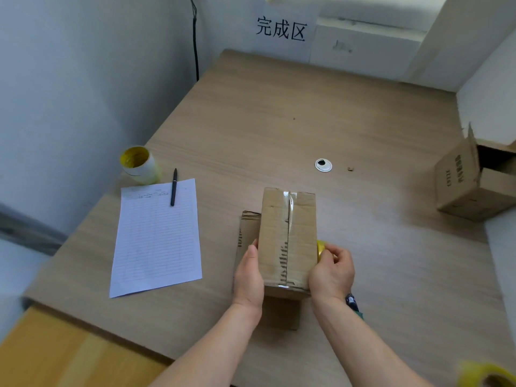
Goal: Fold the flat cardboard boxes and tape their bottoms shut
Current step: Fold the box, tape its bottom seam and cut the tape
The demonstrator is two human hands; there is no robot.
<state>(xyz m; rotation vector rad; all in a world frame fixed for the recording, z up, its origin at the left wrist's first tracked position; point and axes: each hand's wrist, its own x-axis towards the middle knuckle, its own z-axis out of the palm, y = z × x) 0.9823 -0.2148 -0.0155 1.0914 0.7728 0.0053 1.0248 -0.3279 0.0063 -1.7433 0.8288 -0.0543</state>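
Pale wooden bench (279, 121) carried the box (301, 233) near its front edge. My left hand (249, 277) pressed flat against its side; my right hand (332, 272) pinched the tape roll (321, 248). A slip, I judged, could skew the taping.

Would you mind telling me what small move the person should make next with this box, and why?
Probably lift the box off the flat cardboard and carry it toward the sign at the back. Clear tape already covers the bottom seam end to end, the left hand and right hand flank it, the right holding the tape roll.
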